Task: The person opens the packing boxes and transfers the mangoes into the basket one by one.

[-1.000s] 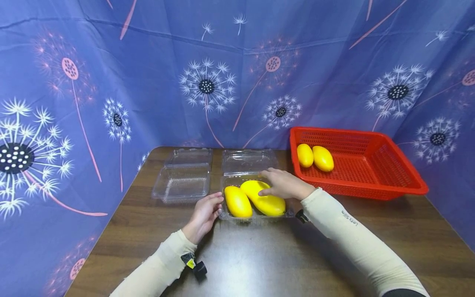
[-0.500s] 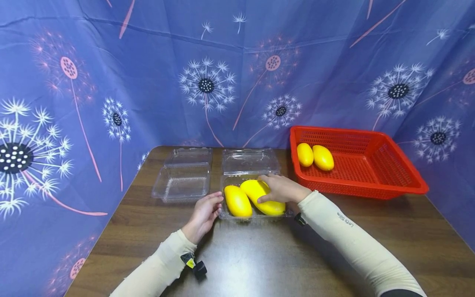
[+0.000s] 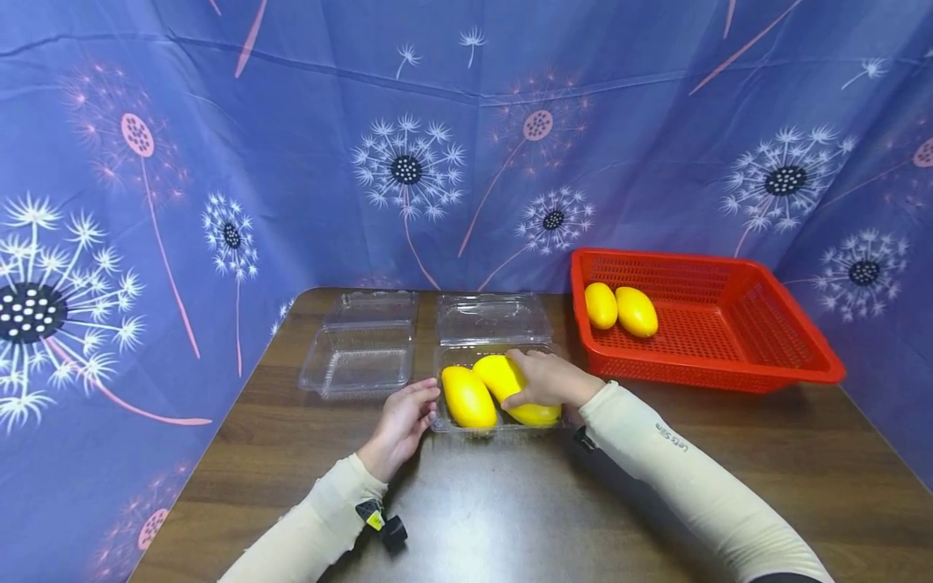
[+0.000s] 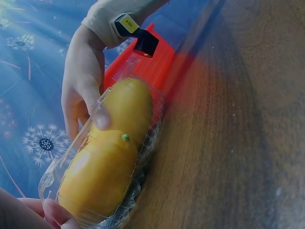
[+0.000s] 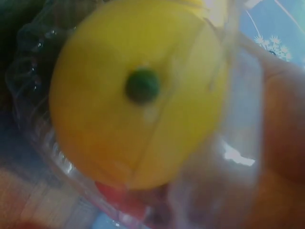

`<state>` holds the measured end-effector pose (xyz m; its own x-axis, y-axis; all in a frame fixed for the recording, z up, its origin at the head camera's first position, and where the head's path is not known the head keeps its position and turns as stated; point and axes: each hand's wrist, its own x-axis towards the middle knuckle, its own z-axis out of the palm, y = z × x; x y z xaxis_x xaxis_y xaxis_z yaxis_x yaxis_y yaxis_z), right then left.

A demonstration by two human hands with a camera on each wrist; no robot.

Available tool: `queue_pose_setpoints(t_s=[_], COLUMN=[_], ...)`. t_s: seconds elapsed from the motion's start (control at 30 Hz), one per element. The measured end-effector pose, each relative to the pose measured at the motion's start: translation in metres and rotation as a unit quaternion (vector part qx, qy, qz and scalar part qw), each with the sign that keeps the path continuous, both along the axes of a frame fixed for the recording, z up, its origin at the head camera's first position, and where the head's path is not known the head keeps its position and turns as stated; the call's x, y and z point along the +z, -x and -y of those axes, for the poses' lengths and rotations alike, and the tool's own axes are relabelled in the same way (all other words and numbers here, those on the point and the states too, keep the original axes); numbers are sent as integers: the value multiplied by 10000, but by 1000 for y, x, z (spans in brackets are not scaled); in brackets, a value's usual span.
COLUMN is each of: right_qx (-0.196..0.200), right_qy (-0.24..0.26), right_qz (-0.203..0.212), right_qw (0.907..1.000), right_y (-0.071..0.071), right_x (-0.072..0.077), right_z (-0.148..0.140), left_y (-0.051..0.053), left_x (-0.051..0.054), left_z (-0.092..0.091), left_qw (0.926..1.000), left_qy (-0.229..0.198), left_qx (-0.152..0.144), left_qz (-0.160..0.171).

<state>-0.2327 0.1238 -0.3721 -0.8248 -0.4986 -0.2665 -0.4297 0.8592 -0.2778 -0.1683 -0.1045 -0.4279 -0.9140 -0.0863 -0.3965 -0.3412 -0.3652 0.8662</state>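
Two yellow mangoes lie side by side in a clear plastic clamshell box, its lid folded back. My right hand reaches in from above and grips the right mango, thumb on its near left side and fingers over the far side. With thumb and fingers my left hand pinches the box's left edge, beside the left mango. The left wrist view shows the left fingertips at the box corner. A blurred mango end with a green stem dot fills the right wrist view behind clear plastic.
A second clear clamshell box stands open at the left. At the right back, a red plastic basket holds two mangoes, one at its left wall and one beside it. A blue patterned cloth hangs behind the wooden table.
My right hand has moved slightly left and down, its fingers settling further around the right mango. The left hand keeps its place at the box edge.
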Motion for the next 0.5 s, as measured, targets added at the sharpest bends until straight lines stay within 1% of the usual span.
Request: queue_pose_setpoints(t_s=[0.2, 0.33, 0.5], right_qx=[-69, -184, -319], right_qy=[-97, -134, -121], right_qz=[-120, -160, -174], right_qw=[9999, 9996, 9993], right_y=[0, 0, 0], right_x=[-5, -7, -8], right_z=[3, 7, 10], left_y=[0, 0, 0], left_x=[1, 2, 0], left_z=[0, 1, 0], left_qw=[10000, 10000, 10000], left_qy=[-19, -44, -24], left_qx=[2, 3, -14], left_qz=[-23, -41, 0])
